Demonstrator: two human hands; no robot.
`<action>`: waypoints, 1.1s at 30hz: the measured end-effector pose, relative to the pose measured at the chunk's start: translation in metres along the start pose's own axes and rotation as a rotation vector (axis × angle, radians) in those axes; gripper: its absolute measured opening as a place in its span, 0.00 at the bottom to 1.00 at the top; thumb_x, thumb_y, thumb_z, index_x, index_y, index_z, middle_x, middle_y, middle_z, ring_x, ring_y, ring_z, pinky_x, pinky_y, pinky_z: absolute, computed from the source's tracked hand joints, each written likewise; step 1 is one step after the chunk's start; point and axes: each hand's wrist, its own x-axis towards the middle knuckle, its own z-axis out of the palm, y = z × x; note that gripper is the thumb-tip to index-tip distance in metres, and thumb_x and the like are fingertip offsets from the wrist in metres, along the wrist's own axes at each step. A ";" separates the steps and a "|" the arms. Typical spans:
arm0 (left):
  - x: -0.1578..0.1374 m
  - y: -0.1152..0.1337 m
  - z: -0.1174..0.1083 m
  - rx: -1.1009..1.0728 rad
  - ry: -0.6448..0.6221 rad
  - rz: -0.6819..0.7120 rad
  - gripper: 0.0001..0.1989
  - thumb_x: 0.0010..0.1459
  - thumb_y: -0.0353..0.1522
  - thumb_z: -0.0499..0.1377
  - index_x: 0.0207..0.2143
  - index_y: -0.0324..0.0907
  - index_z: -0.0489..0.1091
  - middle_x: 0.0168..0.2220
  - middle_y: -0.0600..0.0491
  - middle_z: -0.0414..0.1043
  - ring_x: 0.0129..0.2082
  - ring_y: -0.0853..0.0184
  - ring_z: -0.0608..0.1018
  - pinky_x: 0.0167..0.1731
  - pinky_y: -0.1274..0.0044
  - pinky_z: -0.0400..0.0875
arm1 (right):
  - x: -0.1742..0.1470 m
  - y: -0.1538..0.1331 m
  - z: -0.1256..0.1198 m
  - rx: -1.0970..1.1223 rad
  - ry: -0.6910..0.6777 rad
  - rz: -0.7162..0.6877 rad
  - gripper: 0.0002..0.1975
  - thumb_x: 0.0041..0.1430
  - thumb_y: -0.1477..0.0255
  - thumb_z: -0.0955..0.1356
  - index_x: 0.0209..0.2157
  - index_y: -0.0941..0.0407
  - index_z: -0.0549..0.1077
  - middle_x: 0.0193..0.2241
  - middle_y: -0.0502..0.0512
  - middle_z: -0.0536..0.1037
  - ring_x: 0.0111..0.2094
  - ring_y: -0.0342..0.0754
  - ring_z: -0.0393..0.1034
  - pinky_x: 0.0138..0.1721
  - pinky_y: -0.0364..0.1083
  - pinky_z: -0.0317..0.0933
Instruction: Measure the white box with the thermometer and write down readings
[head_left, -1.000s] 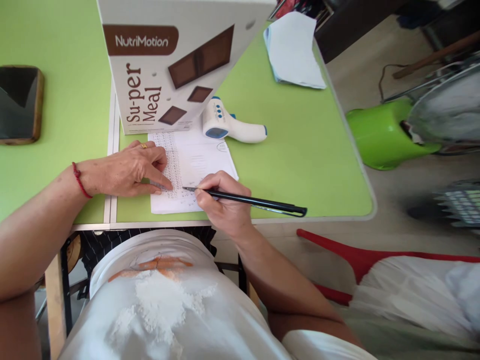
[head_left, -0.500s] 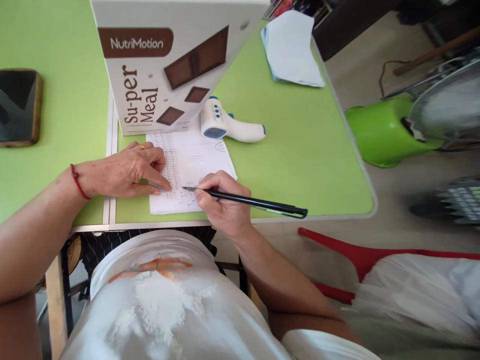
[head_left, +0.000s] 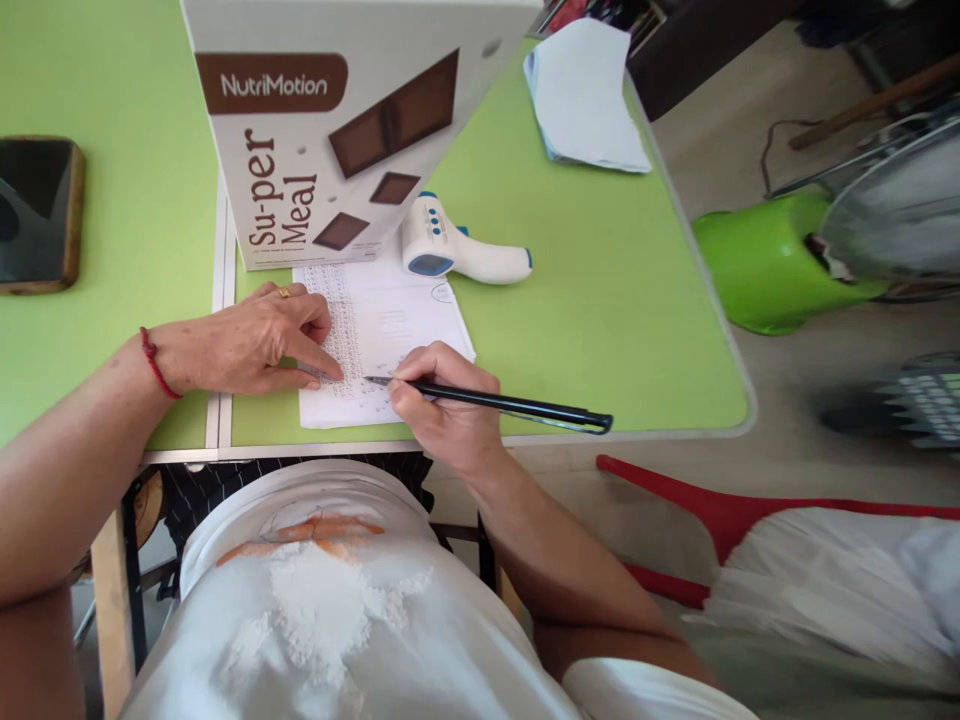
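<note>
A sheet of paper [head_left: 420, 310] covered with small marks lies near the front edge of the green table [head_left: 600, 330]. My left hand [head_left: 262, 340] rests on its left side, fingers apart, the index fingertip touching the written rows. In my right hand [head_left: 450, 400] a black pen [head_left: 517, 405] is gripped, its tip at the paper just right of that fingertip. Behind the paper stands a white NutriMotion box [head_left: 300, 180]. A white and blue infrared thermometer [head_left: 465, 250] lies at the paper's upper right, beside the box.
A phone [head_left: 37, 215] lies at the far left of the table. Folded white papers [head_left: 585, 95] sit at the back right corner. Beyond the right edge are a green bin [head_left: 772, 260] and a red chair [head_left: 675, 495] with white cloth on it.
The pen's rear end has shifted very slightly left and up as my right hand moves a little. My left hand stays in place.
</note>
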 end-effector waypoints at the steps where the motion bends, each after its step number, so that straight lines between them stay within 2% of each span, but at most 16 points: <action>1: 0.000 0.000 0.000 -0.002 0.004 0.001 0.12 0.66 0.36 0.60 0.47 0.51 0.83 0.41 0.48 0.71 0.40 0.61 0.72 0.47 0.68 0.62 | -0.001 0.000 0.001 -0.010 0.041 -0.020 0.08 0.55 0.75 0.68 0.26 0.51 0.65 0.19 0.43 0.67 0.19 0.41 0.60 0.21 0.43 0.56; 4: 0.000 0.000 0.000 0.001 0.005 -0.005 0.12 0.67 0.36 0.60 0.47 0.52 0.82 0.41 0.48 0.71 0.40 0.61 0.72 0.48 0.67 0.63 | -0.004 -0.002 -0.002 -0.060 0.233 -0.111 0.06 0.58 0.74 0.67 0.30 0.50 0.66 0.22 0.46 0.70 0.23 0.44 0.64 0.25 0.46 0.61; 6: 0.000 0.000 0.000 0.002 0.001 -0.011 0.12 0.66 0.36 0.60 0.47 0.52 0.82 0.41 0.48 0.72 0.41 0.62 0.72 0.49 0.67 0.63 | -0.001 -0.005 -0.008 -0.156 0.304 -0.153 0.05 0.59 0.74 0.68 0.32 0.50 0.67 0.25 0.48 0.72 0.25 0.46 0.67 0.28 0.49 0.63; 9: 0.000 0.001 -0.002 -0.035 0.019 0.007 0.11 0.66 0.37 0.60 0.44 0.50 0.83 0.40 0.47 0.73 0.40 0.62 0.74 0.47 0.68 0.66 | 0.011 -0.007 -0.024 -0.371 0.266 -0.208 0.06 0.58 0.75 0.69 0.33 0.49 0.71 0.27 0.51 0.75 0.28 0.49 0.70 0.31 0.52 0.65; 11: 0.000 0.003 -0.005 -0.079 0.093 0.025 0.12 0.67 0.37 0.60 0.38 0.45 0.83 0.38 0.47 0.75 0.38 0.63 0.75 0.43 0.70 0.68 | 0.020 -0.003 -0.035 -0.484 0.209 -0.244 0.07 0.57 0.78 0.68 0.32 0.49 0.74 0.27 0.53 0.76 0.30 0.51 0.70 0.33 0.53 0.64; 13: -0.001 0.007 -0.010 -0.095 0.266 0.030 0.14 0.67 0.39 0.60 0.31 0.42 0.80 0.34 0.48 0.75 0.34 0.65 0.75 0.37 0.72 0.70 | 0.028 0.007 -0.044 -0.589 0.152 -0.235 0.09 0.55 0.80 0.68 0.30 0.50 0.75 0.27 0.53 0.75 0.31 0.52 0.69 0.35 0.53 0.61; 16: -0.007 0.015 -0.017 0.000 0.656 0.028 0.20 0.66 0.43 0.62 0.23 0.42 0.70 0.29 0.52 0.71 0.27 0.70 0.71 0.28 0.73 0.65 | 0.034 0.023 -0.050 -0.777 0.086 -0.176 0.09 0.53 0.79 0.67 0.29 0.51 0.76 0.26 0.54 0.75 0.32 0.53 0.68 0.35 0.53 0.56; 19: -0.013 0.020 -0.022 0.138 0.946 -0.070 0.26 0.68 0.48 0.59 0.22 0.43 0.61 0.27 0.56 0.64 0.27 0.72 0.68 0.27 0.71 0.62 | 0.036 0.034 -0.051 -0.895 0.025 -0.191 0.08 0.53 0.78 0.68 0.29 0.52 0.78 0.26 0.55 0.76 0.32 0.53 0.67 0.33 0.51 0.52; 21: -0.016 0.020 -0.023 0.184 1.075 -0.199 0.26 0.70 0.50 0.56 0.24 0.43 0.59 0.28 0.58 0.61 0.29 0.73 0.66 0.30 0.71 0.63 | 0.037 0.037 -0.051 -0.924 -0.032 -0.209 0.09 0.54 0.78 0.67 0.31 0.53 0.80 0.27 0.56 0.76 0.32 0.53 0.67 0.33 0.51 0.51; 23: -0.017 0.016 -0.022 0.268 1.138 -0.306 0.23 0.72 0.51 0.51 0.31 0.45 0.62 0.31 0.57 0.62 0.31 0.72 0.67 0.31 0.71 0.64 | 0.038 0.039 -0.051 -0.926 -0.072 -0.221 0.09 0.56 0.78 0.67 0.32 0.54 0.80 0.28 0.57 0.77 0.32 0.53 0.67 0.33 0.51 0.51; 26: -0.018 0.003 -0.020 0.362 1.066 -0.387 0.19 0.73 0.51 0.45 0.49 0.50 0.65 0.43 0.51 0.70 0.40 0.65 0.74 0.34 0.68 0.69 | 0.044 0.041 -0.053 -0.919 -0.058 -0.218 0.08 0.57 0.77 0.68 0.33 0.54 0.81 0.29 0.58 0.79 0.33 0.54 0.69 0.34 0.51 0.52; 27: -0.018 -0.004 -0.019 0.324 1.047 -0.402 0.20 0.73 0.51 0.46 0.55 0.51 0.62 0.49 0.49 0.70 0.45 0.62 0.75 0.39 0.67 0.71 | 0.047 0.041 -0.054 -0.925 -0.048 -0.207 0.08 0.57 0.76 0.67 0.33 0.54 0.81 0.30 0.59 0.79 0.34 0.55 0.69 0.34 0.52 0.53; 29: -0.018 -0.021 -0.015 0.146 1.089 -0.380 0.28 0.66 0.55 0.56 0.61 0.52 0.58 0.58 0.46 0.67 0.54 0.58 0.74 0.48 0.64 0.72 | 0.058 0.040 -0.058 -0.952 -0.054 -0.164 0.09 0.58 0.74 0.67 0.36 0.55 0.81 0.32 0.61 0.80 0.35 0.58 0.70 0.35 0.53 0.56; 31: -0.016 -0.040 -0.011 -0.029 1.135 -0.289 0.39 0.56 0.58 0.65 0.62 0.51 0.57 0.62 0.44 0.64 0.61 0.51 0.71 0.55 0.60 0.71 | 0.072 0.039 -0.063 -0.987 -0.095 -0.105 0.13 0.60 0.74 0.65 0.43 0.56 0.80 0.38 0.65 0.81 0.40 0.62 0.72 0.38 0.56 0.61; 33: -0.010 -0.057 -0.008 -0.214 1.120 -0.217 0.45 0.48 0.57 0.71 0.62 0.51 0.58 0.65 0.44 0.61 0.66 0.46 0.66 0.60 0.56 0.68 | 0.086 0.039 -0.065 -1.001 -0.153 -0.056 0.20 0.59 0.73 0.65 0.52 0.58 0.76 0.48 0.69 0.80 0.47 0.66 0.71 0.44 0.60 0.63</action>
